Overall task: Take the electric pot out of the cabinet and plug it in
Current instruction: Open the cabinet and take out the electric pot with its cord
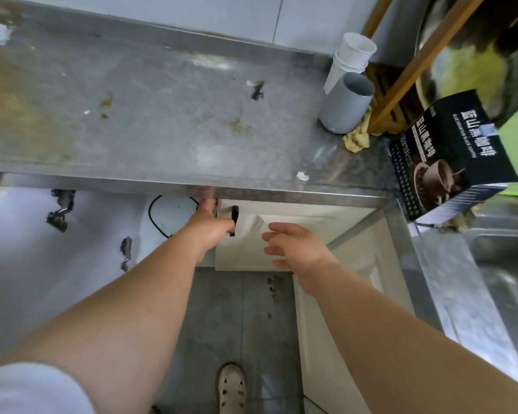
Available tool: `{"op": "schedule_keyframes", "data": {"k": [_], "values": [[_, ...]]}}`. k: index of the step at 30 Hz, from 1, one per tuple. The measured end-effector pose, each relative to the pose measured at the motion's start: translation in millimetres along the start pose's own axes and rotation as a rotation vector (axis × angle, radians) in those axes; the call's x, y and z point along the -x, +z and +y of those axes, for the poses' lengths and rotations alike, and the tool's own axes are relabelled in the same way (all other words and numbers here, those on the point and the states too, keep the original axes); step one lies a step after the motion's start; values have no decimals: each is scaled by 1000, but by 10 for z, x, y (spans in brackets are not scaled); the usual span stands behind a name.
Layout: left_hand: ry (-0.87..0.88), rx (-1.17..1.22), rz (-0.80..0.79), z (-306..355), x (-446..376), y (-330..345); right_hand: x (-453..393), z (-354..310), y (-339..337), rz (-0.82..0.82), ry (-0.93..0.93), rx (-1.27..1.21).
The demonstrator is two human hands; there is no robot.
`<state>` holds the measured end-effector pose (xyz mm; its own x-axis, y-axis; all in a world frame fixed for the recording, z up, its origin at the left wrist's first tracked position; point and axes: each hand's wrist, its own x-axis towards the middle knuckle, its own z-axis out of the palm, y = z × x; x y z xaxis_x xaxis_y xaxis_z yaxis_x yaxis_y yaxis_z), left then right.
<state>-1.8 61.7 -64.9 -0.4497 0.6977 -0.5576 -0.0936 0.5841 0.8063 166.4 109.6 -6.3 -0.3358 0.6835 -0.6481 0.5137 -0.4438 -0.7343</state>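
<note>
Under the steel counter, the cabinet stands open on the left. Inside it I see a white rounded body (174, 215) with a black cord (153, 218) looped over it, apparently the electric pot; the counter's edge hides most of it. My left hand (210, 225) reaches in beside it and grips the edge of the cream cabinet door (251, 255), right next to the door's black handle (233, 219). In front of that door my right hand (293, 245) hovers with fingers spread, holding nothing.
The stained steel countertop (162, 115) carries a grey cup (345, 104), stacked white paper cups (350, 59), a yellow rag (356, 140) and a black coffee box (451, 156). A steel sink (508, 249) lies at right. Another cream door (350, 309) stands open below. My shoe (232, 388) is on the grey floor.
</note>
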Motion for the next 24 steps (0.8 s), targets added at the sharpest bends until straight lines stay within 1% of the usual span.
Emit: {"op": "schedule_keyframes", "data": {"k": [3, 8, 12, 17, 21, 24], "values": [[20, -118, -4, -21, 13, -73, -39, 40, -13, 10, 18, -7], [52, -423, -114, -8, 207, -241, 13, 66, 87, 60, 47, -34], [49, -609, -261, -18, 488, -291, 134, 117, 205, 167, 50, -19], [81, -772, -441, -129, 928, -144, 454, 365, 314, 323, 80, 1], [106, -847, -572, -232, 1227, 37, 762, 620, 379, 375, 66, 164], [154, -919, -599, -353, 1392, 219, 949, 810, 376, 457, -29, 404]]}}
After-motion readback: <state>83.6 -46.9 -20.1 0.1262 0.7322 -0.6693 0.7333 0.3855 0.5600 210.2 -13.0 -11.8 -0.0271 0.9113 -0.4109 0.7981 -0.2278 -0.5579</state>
